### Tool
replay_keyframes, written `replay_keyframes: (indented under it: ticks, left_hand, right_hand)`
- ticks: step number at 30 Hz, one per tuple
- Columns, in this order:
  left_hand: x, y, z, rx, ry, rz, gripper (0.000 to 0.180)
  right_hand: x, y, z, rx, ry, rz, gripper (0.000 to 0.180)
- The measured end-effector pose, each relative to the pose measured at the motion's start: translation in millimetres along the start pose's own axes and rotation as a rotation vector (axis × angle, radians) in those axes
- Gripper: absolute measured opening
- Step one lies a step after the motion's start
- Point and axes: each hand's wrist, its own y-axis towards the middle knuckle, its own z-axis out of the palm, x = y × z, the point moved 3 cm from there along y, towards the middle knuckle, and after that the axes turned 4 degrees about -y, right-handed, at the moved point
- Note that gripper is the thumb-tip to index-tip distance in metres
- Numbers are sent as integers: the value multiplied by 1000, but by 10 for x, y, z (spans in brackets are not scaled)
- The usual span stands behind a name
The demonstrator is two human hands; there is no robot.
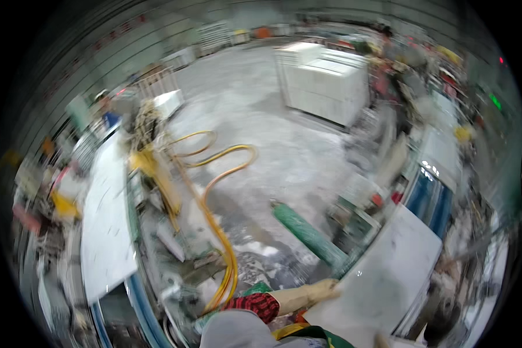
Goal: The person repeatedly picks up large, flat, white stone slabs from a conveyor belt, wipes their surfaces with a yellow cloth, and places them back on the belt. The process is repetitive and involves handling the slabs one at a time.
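Observation:
My left hand, in a beige glove below a red-and-black patterned sleeve, reaches right to the left edge of a white slab. It touches or overlaps that edge, but motion blur smears its fingers, so their grip cannot be made out. The slab is flat and glossy with a greyish patch, and lies on a conveyor line with blue rollers. At the lower edge, a small blurred beige shape on the slab's near part appears to be my right hand; its fingers are not distinguishable.
A green cylinder slants across the floor beside the slab's line. Yellow hoses snake over the wet grey floor. Another conveyor at left carries a long white slab. Stacked white blocks stand farther back. Blurred machinery lines both sides.

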Motion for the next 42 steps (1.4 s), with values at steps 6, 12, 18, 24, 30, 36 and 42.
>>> replay_keyframes:
  ticks: [6, 12, 18, 24, 30, 36, 42]
  left_hand:
    - [257, -93, 222, 213, -310, -249, 48]
    - [91, 543, 520, -142, -864, -256, 36]
    - [37, -181, 432, 38, -584, -671, 59]
    - [-140, 419, 497, 89, -658, -497, 53]
    - [-197, 744, 552, -70, -709, -540, 38]
    - [-361, 1565, 441, -84, -667, -492, 34]
    - [-441, 1937, 441, -34, -838, -375, 34]
  right_hand:
    - [-586, 373, -898, -137, -217, -140, 40]
    - [-592, 414, -1135, -126, -236, -238, 32]
    - [-591, -200, -424, -94, 144, 187, 63]
    - [-551, 203, 7, -304, 56, 189, 67]
    - [-397, 421, -50, -317, 195, 115, 63]
    - [90, 1023, -182, -303, 200, -14, 52]
    - [379, 1191, -222, -250, 238, -52, 49]
